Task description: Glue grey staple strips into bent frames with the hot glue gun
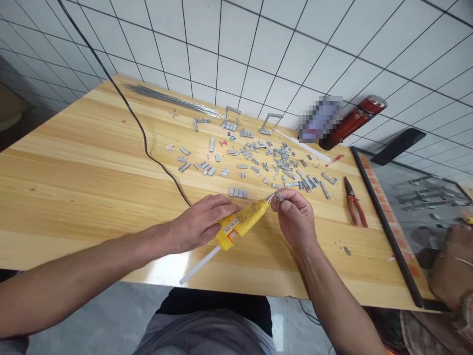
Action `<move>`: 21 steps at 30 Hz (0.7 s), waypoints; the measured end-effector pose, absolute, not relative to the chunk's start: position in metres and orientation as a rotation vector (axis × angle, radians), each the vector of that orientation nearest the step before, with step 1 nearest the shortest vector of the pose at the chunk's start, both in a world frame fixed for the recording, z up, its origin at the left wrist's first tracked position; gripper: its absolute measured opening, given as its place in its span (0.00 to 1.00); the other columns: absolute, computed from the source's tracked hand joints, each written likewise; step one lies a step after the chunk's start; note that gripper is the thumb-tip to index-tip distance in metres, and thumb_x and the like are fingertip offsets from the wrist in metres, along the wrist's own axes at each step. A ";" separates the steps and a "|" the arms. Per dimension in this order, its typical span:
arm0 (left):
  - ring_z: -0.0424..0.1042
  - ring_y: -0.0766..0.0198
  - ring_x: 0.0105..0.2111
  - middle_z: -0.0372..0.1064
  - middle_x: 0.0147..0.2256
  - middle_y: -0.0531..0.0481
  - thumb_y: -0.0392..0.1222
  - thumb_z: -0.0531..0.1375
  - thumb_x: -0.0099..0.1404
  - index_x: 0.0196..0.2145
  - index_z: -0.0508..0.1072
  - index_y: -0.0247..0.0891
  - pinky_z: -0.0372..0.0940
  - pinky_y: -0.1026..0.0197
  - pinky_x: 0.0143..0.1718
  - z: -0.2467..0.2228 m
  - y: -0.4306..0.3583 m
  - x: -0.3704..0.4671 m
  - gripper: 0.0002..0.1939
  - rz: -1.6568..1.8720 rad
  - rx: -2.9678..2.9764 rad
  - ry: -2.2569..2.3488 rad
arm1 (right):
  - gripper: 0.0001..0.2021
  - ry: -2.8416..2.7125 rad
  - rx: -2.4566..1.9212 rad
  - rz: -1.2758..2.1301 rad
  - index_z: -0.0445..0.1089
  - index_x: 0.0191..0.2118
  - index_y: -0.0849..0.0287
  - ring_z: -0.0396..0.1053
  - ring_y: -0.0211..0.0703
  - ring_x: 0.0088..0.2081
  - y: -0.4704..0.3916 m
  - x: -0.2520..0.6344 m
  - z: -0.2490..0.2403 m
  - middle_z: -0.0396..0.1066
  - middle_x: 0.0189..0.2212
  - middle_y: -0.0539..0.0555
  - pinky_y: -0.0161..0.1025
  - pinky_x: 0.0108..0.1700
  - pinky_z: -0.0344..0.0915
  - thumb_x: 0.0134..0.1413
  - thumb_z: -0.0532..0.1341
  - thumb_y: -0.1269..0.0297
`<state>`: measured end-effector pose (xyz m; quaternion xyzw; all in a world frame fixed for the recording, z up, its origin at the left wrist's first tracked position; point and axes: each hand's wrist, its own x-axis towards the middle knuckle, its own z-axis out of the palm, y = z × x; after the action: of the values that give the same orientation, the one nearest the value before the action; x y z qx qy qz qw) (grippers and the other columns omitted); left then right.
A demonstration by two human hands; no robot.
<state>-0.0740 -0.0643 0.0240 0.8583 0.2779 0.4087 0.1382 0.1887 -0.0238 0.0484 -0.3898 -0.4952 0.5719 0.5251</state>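
Observation:
My left hand point(201, 222) is wrapped round the yellow glue gun point(246, 222), its nozzle pointing up to the right. A white glue stick point(199, 266) sticks out of the gun's back end. Between the thumb and fingers of my right hand point(295, 214) is a small grey piece point(280, 198), right at the nozzle tip. Just beyond the gun lies a short row of grey blocks point(238, 192). Many small grey pieces point(283, 160) are scattered farther back on the wooden table point(92, 197).
Red-handled pliers point(355, 204) lie right of my right hand. A black-framed panel point(388, 231) stands at the right, with a person's hand point(453, 256) beyond it. At the back are thin metal rods point(173, 101) and a red flask point(353, 123). A black cable point(138, 125) crosses the left side.

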 end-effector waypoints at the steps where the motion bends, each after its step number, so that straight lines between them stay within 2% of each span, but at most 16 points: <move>1: 0.74 0.58 0.47 0.73 0.48 0.38 0.35 0.55 0.77 0.63 0.64 0.36 0.75 0.57 0.47 0.024 -0.064 -0.074 0.19 1.172 2.459 0.785 | 0.15 -1.185 -0.925 1.368 0.79 0.32 0.53 0.61 0.40 0.29 -0.023 0.190 0.049 0.67 0.25 0.49 0.41 0.35 0.60 0.45 0.77 0.50; 6: 0.75 0.57 0.46 0.74 0.46 0.38 0.41 0.56 0.78 0.63 0.65 0.37 0.75 0.56 0.46 0.024 -0.064 -0.074 0.19 1.094 2.375 0.742 | 0.14 -1.180 -0.893 1.419 0.79 0.32 0.53 0.61 0.39 0.29 -0.021 0.193 0.050 0.68 0.28 0.49 0.40 0.35 0.60 0.45 0.77 0.51; 21: 0.74 0.58 0.44 0.75 0.46 0.38 0.42 0.55 0.78 0.64 0.65 0.37 0.74 0.57 0.46 0.025 -0.063 -0.075 0.20 1.077 2.322 0.683 | 0.15 -1.197 -0.865 1.571 0.81 0.32 0.53 0.61 0.38 0.28 -0.020 0.196 0.046 0.70 0.29 0.50 0.38 0.32 0.61 0.43 0.78 0.50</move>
<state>-0.0752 -0.0630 0.0255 0.8500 0.2499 0.3943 0.2439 0.1957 -0.0196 0.0465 -0.3536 -0.4891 0.6420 0.4729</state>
